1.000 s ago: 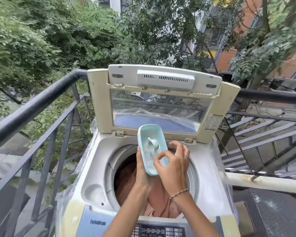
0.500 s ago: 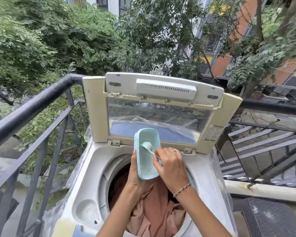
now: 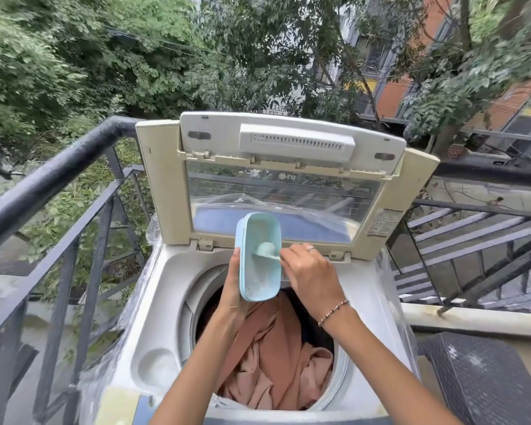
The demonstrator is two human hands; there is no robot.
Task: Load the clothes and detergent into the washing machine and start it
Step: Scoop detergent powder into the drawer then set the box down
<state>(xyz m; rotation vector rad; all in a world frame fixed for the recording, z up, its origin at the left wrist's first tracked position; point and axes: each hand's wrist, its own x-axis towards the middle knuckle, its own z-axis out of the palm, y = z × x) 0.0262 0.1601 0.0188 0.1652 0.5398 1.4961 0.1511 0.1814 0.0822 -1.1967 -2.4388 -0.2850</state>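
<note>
While the left hand [image 3: 233, 286] grips a light-blue detergent tub [image 3: 262, 225] from its left side, thumb along the near edge and fingers hidden behind, the tub is tilted with its open mouth facing the camera. It sits just below the centre of the frame, over the back edge of the drum [image 3: 187, 305]. Whitish powder [image 3: 258, 286] coats the tub's lower inside. The right hand [image 3: 311, 274] pinches the handle of a small pale scoop [image 3: 265, 250] whose bowl lies inside the tub at about mid-height; how much powder the bowl carries cannot be made out. Below the tub, the drum of the top-loading washing machine [image 3: 166, 286] holds salmon-pink clothes [image 3: 273, 357], bunched and filling the opening toward its lower right. The lid [image 3: 288, 139] stands upright behind it, in the upper middle. A round recess [image 3: 157, 366] in the machine's top, at lower left, holds nothing visible. A black railing [image 3: 43, 185] crosses the left of the frame.
</note>
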